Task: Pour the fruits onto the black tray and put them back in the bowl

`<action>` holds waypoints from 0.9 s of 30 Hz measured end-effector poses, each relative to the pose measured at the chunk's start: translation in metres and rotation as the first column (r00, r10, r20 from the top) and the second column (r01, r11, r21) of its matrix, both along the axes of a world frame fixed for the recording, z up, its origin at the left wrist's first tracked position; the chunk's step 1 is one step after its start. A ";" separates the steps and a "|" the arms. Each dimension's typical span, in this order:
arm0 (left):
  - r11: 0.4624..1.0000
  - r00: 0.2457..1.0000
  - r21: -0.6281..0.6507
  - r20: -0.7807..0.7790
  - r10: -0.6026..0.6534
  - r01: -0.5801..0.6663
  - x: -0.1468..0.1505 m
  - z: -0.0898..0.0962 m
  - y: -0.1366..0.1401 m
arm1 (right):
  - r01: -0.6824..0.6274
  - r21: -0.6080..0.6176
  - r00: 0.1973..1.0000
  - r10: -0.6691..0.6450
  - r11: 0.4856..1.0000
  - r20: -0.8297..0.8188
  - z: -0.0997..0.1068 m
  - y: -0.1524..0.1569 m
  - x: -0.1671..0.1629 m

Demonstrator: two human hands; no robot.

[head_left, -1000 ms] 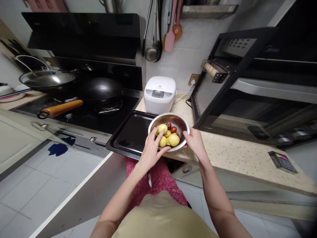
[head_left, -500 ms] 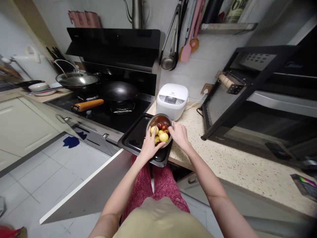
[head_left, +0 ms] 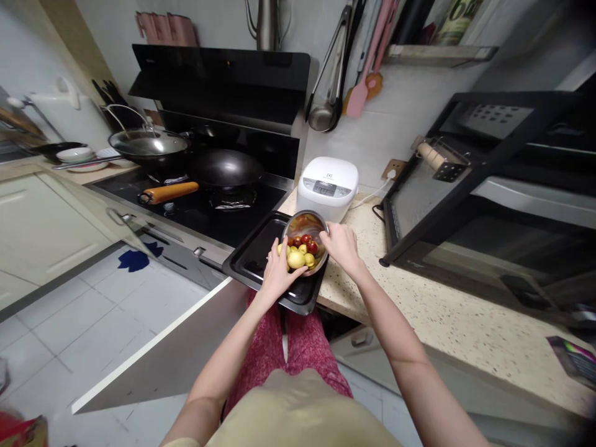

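Got a steel bowl (head_left: 305, 226) tipped above the right part of a black tray (head_left: 254, 256); can't tell about actual contact between the two. Pinching the bowl's rim with the right hand (head_left: 342, 248), closed on the side farther from the tray's middle, probably to control the tilt. Using the left hand (head_left: 275, 273) with fingers spread over the yellow fruit (head_left: 296, 259), seemingly to stop any from tumbling out on the low side; can't make out any grip on the bowl wall there, so not calling that one. Can also spot some red fruit (head_left: 312, 247) in there, a bit higher up the slope. Pretty sensible to hold everything over the tray, likely to catch strays. Can see a white rice cooker (head_left: 328, 186) parked just behind the tray too, presumably for easy reach of the wall socket (head_left: 393, 167). Left of the tray, can see a dark wok (head_left: 226, 167) sitting on the stove (head_left: 205, 220).
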State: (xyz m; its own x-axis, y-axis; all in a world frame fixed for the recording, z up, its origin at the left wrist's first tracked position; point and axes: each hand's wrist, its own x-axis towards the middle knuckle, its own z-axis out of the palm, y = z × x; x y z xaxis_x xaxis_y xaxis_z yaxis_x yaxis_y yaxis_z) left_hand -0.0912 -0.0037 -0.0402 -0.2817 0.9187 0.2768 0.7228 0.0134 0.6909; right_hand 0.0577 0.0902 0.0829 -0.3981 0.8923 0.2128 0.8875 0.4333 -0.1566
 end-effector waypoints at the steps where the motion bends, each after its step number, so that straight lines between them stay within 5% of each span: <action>1: 1.000 1.000 -0.003 0.003 0.001 -0.001 -0.001 -0.002 0.000 | 0.003 0.005 1.000 -0.003 1.000 0.011 0.002 0.001 0.000; 27: 0.996 0.991 -0.021 -0.098 -0.088 0.086 -0.004 -0.001 -0.003 | 0.015 0.045 0.990 -0.021 0.999 0.138 0.028 0.024 -0.001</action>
